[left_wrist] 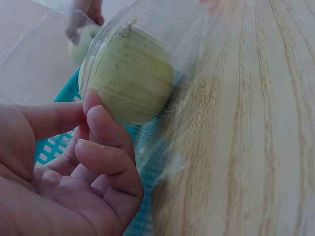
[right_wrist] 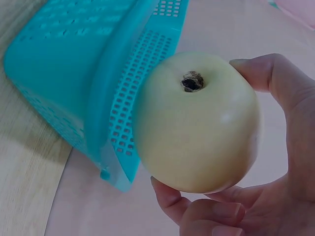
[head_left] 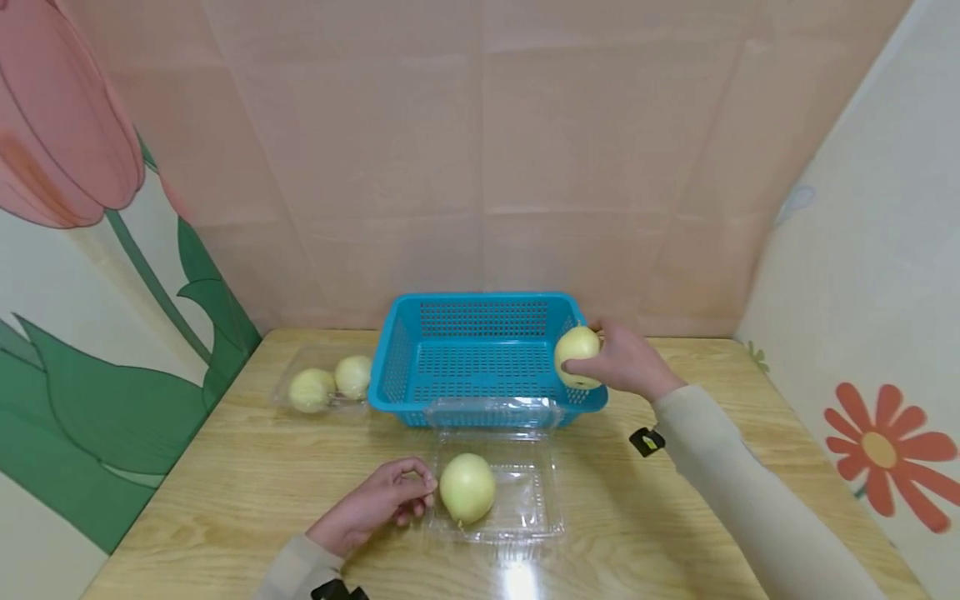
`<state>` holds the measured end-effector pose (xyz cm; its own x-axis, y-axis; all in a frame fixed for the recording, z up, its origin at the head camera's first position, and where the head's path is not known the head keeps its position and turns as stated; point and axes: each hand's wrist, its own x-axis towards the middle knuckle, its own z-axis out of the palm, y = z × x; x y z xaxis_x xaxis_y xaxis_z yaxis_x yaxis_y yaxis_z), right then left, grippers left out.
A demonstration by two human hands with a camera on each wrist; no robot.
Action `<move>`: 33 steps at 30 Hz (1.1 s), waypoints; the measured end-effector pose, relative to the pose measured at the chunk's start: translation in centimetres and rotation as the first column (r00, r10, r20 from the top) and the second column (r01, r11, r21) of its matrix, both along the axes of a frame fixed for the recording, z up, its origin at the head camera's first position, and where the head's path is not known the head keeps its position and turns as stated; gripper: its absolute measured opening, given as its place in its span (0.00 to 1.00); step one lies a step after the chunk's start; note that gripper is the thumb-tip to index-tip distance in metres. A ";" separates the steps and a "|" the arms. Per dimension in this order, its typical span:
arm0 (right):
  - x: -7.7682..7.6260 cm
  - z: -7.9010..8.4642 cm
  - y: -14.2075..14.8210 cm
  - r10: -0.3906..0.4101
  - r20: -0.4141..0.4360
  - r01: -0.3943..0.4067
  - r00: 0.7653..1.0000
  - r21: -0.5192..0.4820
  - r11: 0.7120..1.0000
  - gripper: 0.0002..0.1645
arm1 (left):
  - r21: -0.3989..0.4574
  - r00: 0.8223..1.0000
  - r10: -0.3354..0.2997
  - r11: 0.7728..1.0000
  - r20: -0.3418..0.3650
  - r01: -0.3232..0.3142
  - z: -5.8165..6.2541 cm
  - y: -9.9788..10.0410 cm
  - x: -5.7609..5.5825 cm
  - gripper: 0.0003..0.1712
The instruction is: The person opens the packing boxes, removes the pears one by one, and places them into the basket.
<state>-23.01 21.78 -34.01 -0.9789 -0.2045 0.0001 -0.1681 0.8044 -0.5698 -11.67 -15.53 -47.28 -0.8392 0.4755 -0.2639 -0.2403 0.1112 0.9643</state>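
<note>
My right hand (head_left: pixel 630 362) grips a pale yellow-green pear (head_left: pixel 576 354) at the right rim of the blue plastic basket (head_left: pixel 480 367). In the right wrist view the dark calyx of that pear (right_wrist: pixel 197 123) faces the camera, with thumb and fingers on opposite sides. Near the table's front, my left hand (head_left: pixel 382 502) pinches the left edge of a clear plastic clamshell box (head_left: pixel 525 500) between thumb and finger. The box lies open, its lid leaning against the basket's front. Another pear (head_left: pixel 467 489) sits in its left half, seen through the plastic in the left wrist view.
Left of the basket stands a second clear plastic box (head_left: pixel 303 360) with two pears (head_left: pixel 311 390) visible in it. The wooden table (head_left: pixel 225 500) meets a pink-beige cloth (head_left: pixel 480 167) at the back. Flower-printed panels (head_left: pixel 862 292) flank both sides.
</note>
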 end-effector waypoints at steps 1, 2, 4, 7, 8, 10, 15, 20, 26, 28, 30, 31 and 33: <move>-0.2 0.0 -0.1 -0.002 0.003 0.002 1.000 0.000 1.000 0.47 | 0.000 1.000 -0.002 1.000 -0.002 0.002 0.0 0.0 0.0 0.08; -0.5 0.0 -0.1 0.000 0.006 0.000 1.000 -0.002 1.000 0.47 | 0.000 1.000 -0.003 1.000 -0.003 0.003 0.0 0.0 0.0 0.09; -0.9 0.0 -0.2 0.001 0.014 -0.001 1.000 0.001 1.000 0.48 | 0.002 1.000 -0.007 1.000 -0.004 0.007 -0.1 -0.1 0.0 0.09; -1.4 -0.1 -0.4 0.001 0.025 -0.001 1.000 0.011 1.000 0.50 | 0.004 1.000 -0.008 1.000 -0.001 0.008 -0.1 -0.1 0.1 0.09; -1.6 -0.1 -0.5 0.004 0.026 -0.004 1.000 0.013 1.000 0.50 | 0.004 1.000 -0.007 1.000 0.000 0.007 -0.1 -0.1 0.1 0.09; -2.0 -0.2 -0.6 0.005 0.025 -0.006 1.000 0.021 1.000 0.51 | 0.003 1.000 -0.006 1.000 0.002 0.006 -0.1 -0.1 0.1 0.09; -2.9 -0.4 -0.8 0.011 0.032 -0.012 0.999 0.020 1.000 0.49 | -0.002 1.000 -0.007 1.000 -0.001 0.007 0.0 0.0 0.1 0.09; -4.1 -0.6 -1.1 0.019 0.037 -0.020 0.999 0.031 0.999 0.45 | -0.004 1.000 -0.008 1.000 0.006 0.008 0.0 -0.1 0.0 0.09; -5.5 -0.5 -1.5 0.024 0.028 -0.025 0.999 0.045 0.999 0.38 | 0.004 1.000 -0.019 1.000 0.002 0.019 0.0 -0.2 0.0 0.09; -5.9 -0.4 -1.8 0.027 0.038 -0.028 0.999 0.042 0.999 0.38 | 0.002 1.000 -0.020 1.000 0.002 0.020 0.1 -0.1 0.0 0.08; -6.3 -0.4 -2.0 0.027 0.048 -0.030 0.998 0.055 0.998 0.40 | 0.001 1.000 -0.020 1.000 0.000 0.020 0.1 -0.1 0.0 0.08; -6.5 -0.5 -2.2 0.030 0.050 -0.033 0.998 0.061 0.998 0.40 | 0.002 1.000 -0.019 1.000 0.000 0.019 0.1 -0.1 0.0 0.08; -6.8 -0.6 -2.4 0.031 0.057 -0.035 0.998 0.075 0.997 0.42 | 0.001 1.000 -0.017 1.000 -0.001 0.017 0.0 -0.1 0.0 0.09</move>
